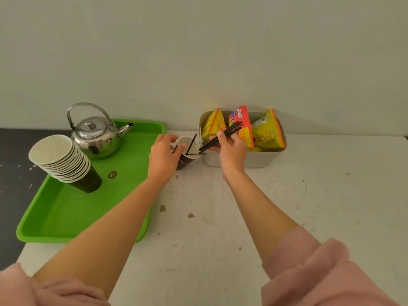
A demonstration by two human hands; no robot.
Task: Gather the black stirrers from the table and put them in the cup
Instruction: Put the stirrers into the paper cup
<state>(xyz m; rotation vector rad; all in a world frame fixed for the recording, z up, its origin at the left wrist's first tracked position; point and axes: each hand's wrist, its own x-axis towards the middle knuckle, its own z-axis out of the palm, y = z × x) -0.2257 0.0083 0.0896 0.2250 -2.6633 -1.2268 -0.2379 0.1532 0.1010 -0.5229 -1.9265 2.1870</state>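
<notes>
A dark paper cup [184, 161] with a white inside stands on the white table, just right of the green tray. My left hand [163, 155] grips its left side. One black stirrer [191, 144] leans inside the cup and another lies across its rim. My right hand [230, 149] holds a bundle of black stirrers [229, 131] slanting up to the right, their lower ends at the cup's right rim.
A green tray [66, 215] on the left carries a steel kettle [97, 133] and a stack of paper cups [64, 161]. A white bin [254, 160] with yellow and orange snack packets [265, 133] stands right behind the cup. The wall rises behind.
</notes>
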